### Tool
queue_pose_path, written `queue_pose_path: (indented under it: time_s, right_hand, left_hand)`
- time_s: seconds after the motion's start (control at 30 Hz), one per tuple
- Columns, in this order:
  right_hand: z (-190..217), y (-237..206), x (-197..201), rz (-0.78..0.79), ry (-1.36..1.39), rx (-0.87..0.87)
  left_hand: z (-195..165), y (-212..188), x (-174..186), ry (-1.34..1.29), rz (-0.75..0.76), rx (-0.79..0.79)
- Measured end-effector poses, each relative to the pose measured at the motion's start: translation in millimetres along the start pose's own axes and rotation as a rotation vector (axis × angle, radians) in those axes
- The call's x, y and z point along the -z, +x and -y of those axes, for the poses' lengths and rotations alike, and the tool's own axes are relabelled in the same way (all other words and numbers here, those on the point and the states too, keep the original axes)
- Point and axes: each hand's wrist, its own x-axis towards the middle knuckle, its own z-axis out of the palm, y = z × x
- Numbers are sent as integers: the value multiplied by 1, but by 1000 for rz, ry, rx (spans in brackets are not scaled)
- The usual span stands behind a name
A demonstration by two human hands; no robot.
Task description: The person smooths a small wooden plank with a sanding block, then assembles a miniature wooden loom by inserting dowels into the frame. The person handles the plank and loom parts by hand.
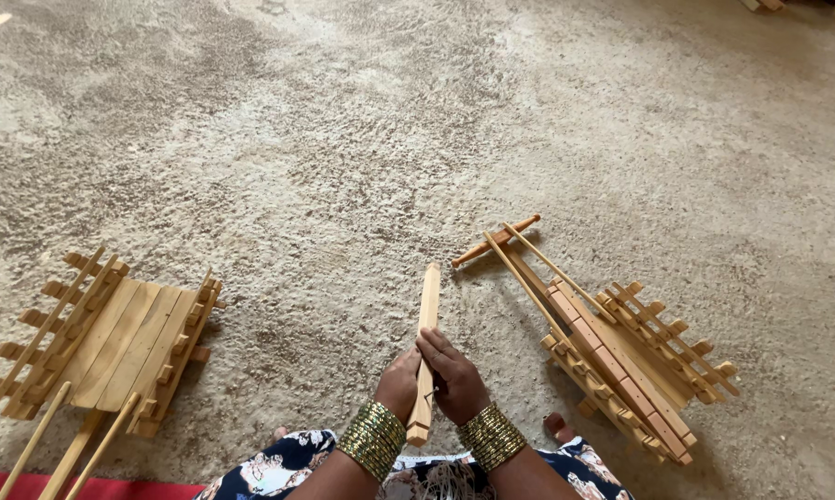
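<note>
Both hands, left (400, 378) and right (455, 378), close their grip on one loose slat (426, 347) above the floor (343, 139) between two slatted toy carts, the left cart (102, 343) looking complete, the right cart (626, 356) apparently needing pieces.

Pale tan wooden stick (426, 343), gold bangles (373, 437), blue floral dress (278, 468), red mat (10, 483), mottled grey-beige floor (343, 139)

To your left a slatted wooden cart (112, 347) rests on the rough floor (362, 139); to your right lies another wooden cart (630, 361); a red mat (28, 485) edges the bottom-left corner.
</note>
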Motion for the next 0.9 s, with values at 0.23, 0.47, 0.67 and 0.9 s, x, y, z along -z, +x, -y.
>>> queue_pose_path:
  time_s: [0.23, 0.47, 0.67, 0.9]
  right_hand:
    - [9, -3, -6, -72, 149, 202]
    - [19, -16, -16, -117, 234, 251]
    - [-4, -8, -22, -116, 68, 231]
    - [-36, 6, 2, -137, -31, -100]
  left_hand:
    - [4, 7, 9, -214, 98, 539]
    - [27, 16, 25, -186, -251, 145]
    - [8, 7, 2, -1177, -76, 733]
    - [-5, -18, -34, -751, 113, 473]
